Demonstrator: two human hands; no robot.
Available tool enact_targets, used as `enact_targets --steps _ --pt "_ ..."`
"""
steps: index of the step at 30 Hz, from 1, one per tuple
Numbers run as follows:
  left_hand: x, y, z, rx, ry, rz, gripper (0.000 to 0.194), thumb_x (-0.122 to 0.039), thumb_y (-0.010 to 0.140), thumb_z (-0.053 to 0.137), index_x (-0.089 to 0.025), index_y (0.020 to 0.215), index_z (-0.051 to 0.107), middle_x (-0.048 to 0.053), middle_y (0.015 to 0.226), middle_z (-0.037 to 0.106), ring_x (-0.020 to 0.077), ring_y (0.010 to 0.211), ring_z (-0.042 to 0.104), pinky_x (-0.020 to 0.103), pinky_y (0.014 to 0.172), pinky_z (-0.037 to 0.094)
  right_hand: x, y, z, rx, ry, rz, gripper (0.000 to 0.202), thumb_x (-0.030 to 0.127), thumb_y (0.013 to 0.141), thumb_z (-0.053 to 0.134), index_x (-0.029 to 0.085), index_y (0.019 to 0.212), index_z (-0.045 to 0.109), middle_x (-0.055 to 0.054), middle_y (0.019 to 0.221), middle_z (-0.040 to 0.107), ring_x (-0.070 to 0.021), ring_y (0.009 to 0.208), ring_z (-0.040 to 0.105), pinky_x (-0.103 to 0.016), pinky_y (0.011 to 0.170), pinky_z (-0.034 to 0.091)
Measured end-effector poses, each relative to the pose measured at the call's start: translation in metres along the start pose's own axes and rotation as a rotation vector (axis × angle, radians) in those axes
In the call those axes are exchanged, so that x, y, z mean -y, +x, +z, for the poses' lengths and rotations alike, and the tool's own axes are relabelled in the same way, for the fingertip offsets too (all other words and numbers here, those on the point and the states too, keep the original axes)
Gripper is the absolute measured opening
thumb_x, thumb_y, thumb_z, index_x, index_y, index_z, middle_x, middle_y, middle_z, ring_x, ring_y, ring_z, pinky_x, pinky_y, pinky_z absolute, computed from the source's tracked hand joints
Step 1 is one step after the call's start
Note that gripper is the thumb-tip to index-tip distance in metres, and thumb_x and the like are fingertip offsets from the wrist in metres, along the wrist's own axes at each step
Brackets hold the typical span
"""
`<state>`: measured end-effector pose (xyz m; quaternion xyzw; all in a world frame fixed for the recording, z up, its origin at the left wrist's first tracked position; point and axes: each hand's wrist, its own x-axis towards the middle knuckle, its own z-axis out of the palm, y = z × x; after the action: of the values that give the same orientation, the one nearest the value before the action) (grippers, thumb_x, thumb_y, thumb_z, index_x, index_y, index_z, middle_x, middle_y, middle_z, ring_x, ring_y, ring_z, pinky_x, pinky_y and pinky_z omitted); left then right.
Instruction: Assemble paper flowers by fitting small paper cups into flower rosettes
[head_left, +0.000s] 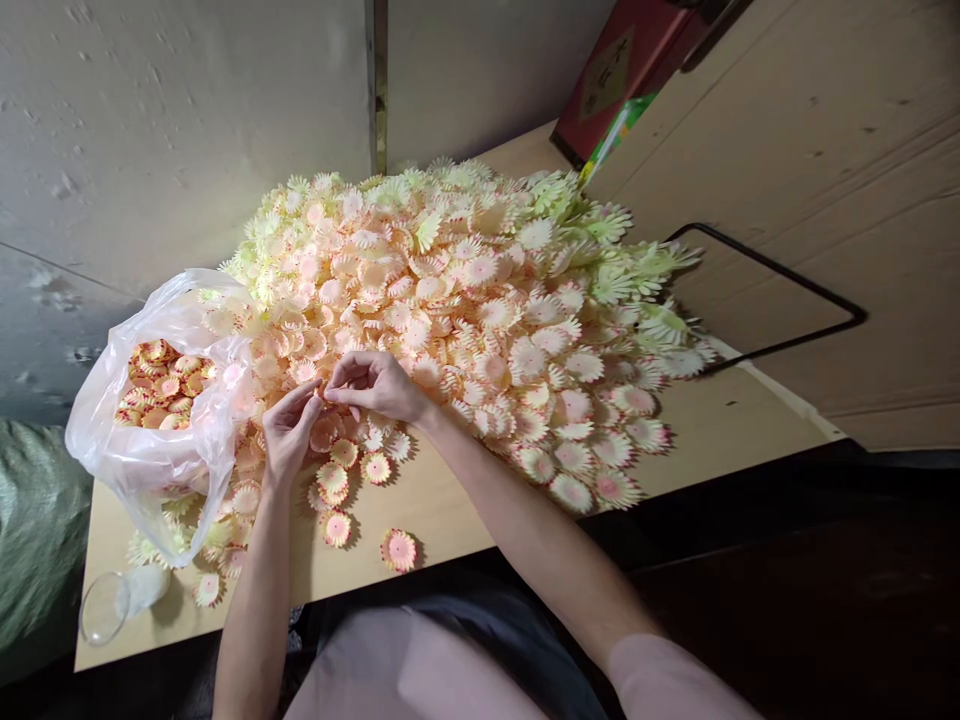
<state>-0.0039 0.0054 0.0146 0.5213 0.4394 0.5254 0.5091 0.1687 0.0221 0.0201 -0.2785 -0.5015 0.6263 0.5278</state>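
My left hand (289, 428) and my right hand (381, 386) meet fingertip to fingertip at the front left edge of a large heap of artificial flower pieces (487, 300). Both hands are closed in a pinch. Something small and orange-tinted shows between the fingertips, mostly hidden by them. The heaped pieces are round with fringed edges, pale pink in the middle and greenish at the back. Below the hands, several loose flower pieces with red-tipped edges (337, 528) lie on the table, one pink-centred piece (398, 550) apart from the others.
A clear plastic bag (105, 430) of red-and-yellow flower pieces (161, 385) stands open on the left. A transparent cup (105, 608) lies tipped near the table's (465, 520) left corner. At the back are a red box (622, 75) and a cardboard sheet; a black metal frame (787, 270) leans right.
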Motion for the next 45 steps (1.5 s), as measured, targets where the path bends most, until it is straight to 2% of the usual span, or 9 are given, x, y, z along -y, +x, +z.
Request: enact_targets --steps 6,22,27,34,40,45 --pt "0.003 0.000 -0.002 -0.005 0.000 0.003 0.041 -0.037 0.072 0.078 -0.016 0.107 0.073 0.008 0.089 0.077 0.0187 0.077 0.073 0.030 0.077 0.060 -0.001 0.000 0.000 0.031 0.036 0.010 0.031 0.032 0.065 0.083 0.015 0.080 0.062 0.000 0.075 0.066 -0.0111 0.060 0.064 -0.018 0.044 0.052" --pt "0.002 0.001 -0.002 0.011 -0.007 0.002 0.038 -0.035 0.071 0.080 -0.017 0.104 0.075 0.009 0.092 0.077 0.0177 0.079 0.073 0.027 0.076 0.060 0.002 0.000 0.000 0.011 0.031 0.030 0.034 0.032 0.062 0.084 0.014 0.078 0.060 0.001 0.072 0.066 -0.0060 0.046 0.057 -0.017 0.042 0.048" --pt "0.003 0.001 -0.003 0.018 0.013 0.002 0.038 -0.035 0.071 0.080 -0.017 0.104 0.075 0.009 0.092 0.077 0.0159 0.077 0.072 0.025 0.075 0.058 0.005 -0.001 0.000 0.014 0.036 0.046 0.032 0.029 0.062 0.083 0.015 0.077 0.058 0.001 0.070 0.066 -0.0072 0.050 0.057 -0.017 0.041 0.046" --pt "0.003 0.001 -0.003 0.049 0.058 -0.004 0.043 -0.039 0.073 0.077 -0.015 0.109 0.073 0.010 0.095 0.076 0.0179 0.080 0.072 0.027 0.076 0.058 0.007 -0.002 0.001 0.034 0.050 0.045 0.032 0.028 0.062 0.083 0.014 0.077 0.059 0.000 0.071 0.067 -0.0075 0.054 0.059 -0.017 0.046 0.047" --pt "0.006 0.001 -0.005 0.039 0.066 0.015 0.041 -0.039 0.074 0.076 -0.016 0.108 0.074 0.007 0.087 0.076 0.0148 0.073 0.070 0.025 0.072 0.058 0.010 -0.003 -0.001 0.091 0.005 0.037 0.033 0.027 0.060 0.085 0.014 0.078 0.060 0.001 0.074 0.067 -0.0066 0.055 0.059 -0.018 0.052 0.050" --pt "0.005 0.001 -0.005 0.036 0.040 0.001 0.041 -0.039 0.073 0.077 -0.017 0.108 0.074 0.006 0.087 0.076 0.0139 0.071 0.070 0.025 0.072 0.058 0.009 -0.002 -0.002 0.088 -0.004 0.040 0.031 0.026 0.060 0.085 0.015 0.076 0.060 0.001 0.073 0.067 -0.0075 0.059 0.060 -0.019 0.056 0.051"
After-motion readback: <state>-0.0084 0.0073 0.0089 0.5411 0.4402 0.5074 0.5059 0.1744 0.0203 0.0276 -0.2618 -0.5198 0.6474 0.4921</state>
